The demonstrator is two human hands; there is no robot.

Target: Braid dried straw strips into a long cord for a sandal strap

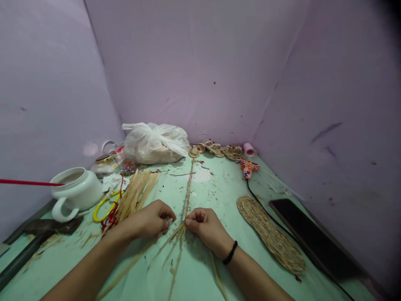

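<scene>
A thin straw braid [189,184] runs down the green table [216,188] from the back wall toward me. My right hand [205,225], with a black band on the wrist, pinches the braid's near end where it splits into loose strands [175,251]. My left hand [153,219] is closed on strands just left of that point. The loose ends fan out toward me between my forearms.
A bundle of straw [134,194], yellow-handled scissors [103,207] and a white pot [75,192] lie at left. A white plastic bag [153,142] sits at the back. A woven oval sole [269,234], a black cable and a dark flat slab [310,234] lie at right.
</scene>
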